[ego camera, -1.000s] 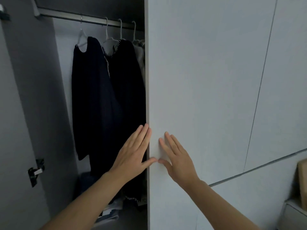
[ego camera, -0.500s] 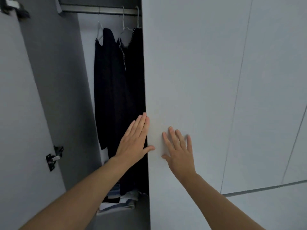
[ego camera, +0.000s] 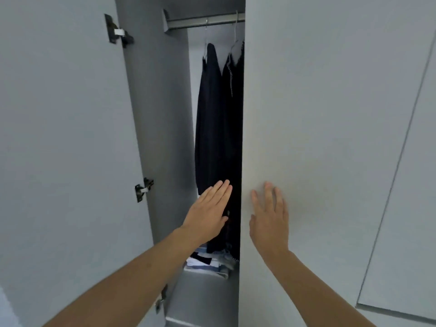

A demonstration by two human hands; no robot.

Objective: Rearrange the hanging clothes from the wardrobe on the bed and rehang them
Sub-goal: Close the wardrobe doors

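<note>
Two dark garments (ego camera: 218,128) hang on white hangers from a metal rail (ego camera: 207,21) inside a narrow gap of the grey wardrobe. My left hand (ego camera: 208,212) is flat and open in front of the lower part of the dark clothes, just left of the right door's edge. My right hand (ego camera: 270,217) lies flat with fingers spread on the front of the right wardrobe door (ego camera: 318,138). Neither hand holds anything. The right door hides the rest of the hanging clothes.
The left wardrobe door (ego camera: 61,138) stands swung open, with black hinges (ego camera: 144,192) on its inner edge. A stack of folded clothes (ego camera: 210,261) sits on a shelf below the hanging garments. Another door panel (ego camera: 415,208) is at the far right.
The view has swung to the right, so the wardrobe gap looks narrower. My left hand has come off the door edge and now hovers before the clothes. My right hand stays flat on the door.
</note>
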